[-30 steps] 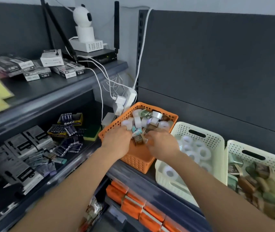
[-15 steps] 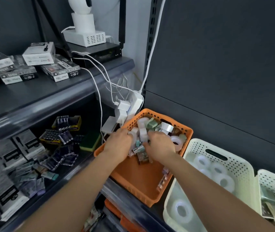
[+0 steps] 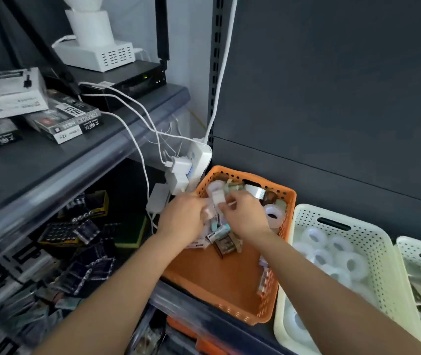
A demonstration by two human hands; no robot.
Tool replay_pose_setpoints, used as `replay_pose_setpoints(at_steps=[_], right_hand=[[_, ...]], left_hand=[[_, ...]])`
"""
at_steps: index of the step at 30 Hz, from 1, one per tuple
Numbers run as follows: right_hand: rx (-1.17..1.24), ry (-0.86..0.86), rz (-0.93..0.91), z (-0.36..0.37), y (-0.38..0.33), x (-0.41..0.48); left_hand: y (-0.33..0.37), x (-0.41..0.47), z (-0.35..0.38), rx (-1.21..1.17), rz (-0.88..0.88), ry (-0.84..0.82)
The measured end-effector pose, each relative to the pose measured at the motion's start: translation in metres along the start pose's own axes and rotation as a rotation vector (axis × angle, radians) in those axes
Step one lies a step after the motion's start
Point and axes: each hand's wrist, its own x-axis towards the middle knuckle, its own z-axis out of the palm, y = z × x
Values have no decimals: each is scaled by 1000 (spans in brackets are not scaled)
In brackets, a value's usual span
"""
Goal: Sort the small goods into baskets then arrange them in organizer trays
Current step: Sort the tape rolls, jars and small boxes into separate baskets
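I see dark grey store shelving (image 3: 178, 302), an orange basket (image 3: 217, 280) at its front edge and a cream basket (image 3: 304, 219) just beside. My left hand (image 3: 181, 217) and right hand (image 3: 246, 217) meet inside the orange one, fingers (image 3: 231, 204) curled around small tape rolls (image 3: 221, 234) heaped there.

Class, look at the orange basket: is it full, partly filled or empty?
Partly filled. Small goods are heaped at the far end of the orange basket, while most of its near floor lies bare.

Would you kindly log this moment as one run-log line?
left hand: grips small goods | right hand: pinches small goods | orange basket: part-full
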Motion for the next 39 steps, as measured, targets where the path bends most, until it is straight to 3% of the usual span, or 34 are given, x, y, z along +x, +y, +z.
replay_pose_setpoints(at_steps=[5, 13, 20, 28, 32, 39], right_hand=[[142, 191, 31, -22, 2, -22], [77, 470, 115, -74, 53, -70], [-110, 365, 281, -114, 115, -116], [-458, -52, 241, -113, 146, -135], [-512, -63, 186, -109, 150, -131], [-507, 54, 94, -103, 129, -120]], left_hand=[[14, 8, -4, -140, 64, 83], [86, 10, 11, -208, 279, 110], [153, 6, 44, -83, 448, 26], [175, -9, 76, 253, 526, -192], [172, -13, 75, 246, 527, -225], [151, -17, 58, 175, 533, -102]])
